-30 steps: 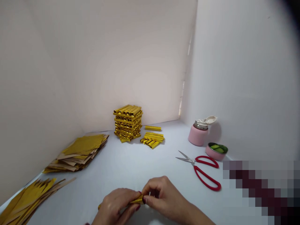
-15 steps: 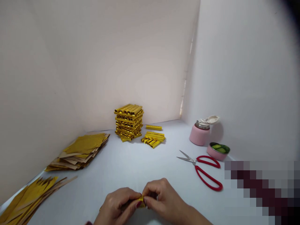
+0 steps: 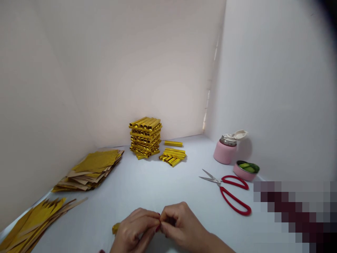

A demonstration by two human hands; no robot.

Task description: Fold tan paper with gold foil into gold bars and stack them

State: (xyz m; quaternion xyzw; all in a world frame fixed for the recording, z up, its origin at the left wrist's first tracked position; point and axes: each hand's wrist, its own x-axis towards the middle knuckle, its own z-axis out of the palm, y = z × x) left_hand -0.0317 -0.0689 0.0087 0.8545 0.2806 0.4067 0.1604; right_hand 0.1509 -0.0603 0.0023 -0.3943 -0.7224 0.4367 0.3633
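Note:
Low at the front of the table, my left hand (image 3: 137, 228) is closed around a gold paper tube (image 3: 115, 228), whose end pokes out on the left of the hand. The fingers cover most of it. My right hand (image 3: 184, 225) pinches with thumb and forefinger against my left fingertips, at the tube's other end. What lies exactly between those fingertips is mostly hidden. Farther back, finished-looking gold paper tubes (image 3: 172, 154) lie in a small pile, beside a tall crisscross stack of gold tubes (image 3: 145, 137).
Gold paper sheets (image 3: 92, 167) lie piled at the left, with cut gold strips (image 3: 37, 221) in front. Red-handled scissors (image 3: 235, 207) rest open at the right. Behind them stand a pink flask (image 3: 225, 151) with its lid up and a pink dish (image 3: 244, 174) holding green slices.
The tube's left end now sticks out farther beside my left hand. My fingertips have closed together over the gold piece that showed between them.

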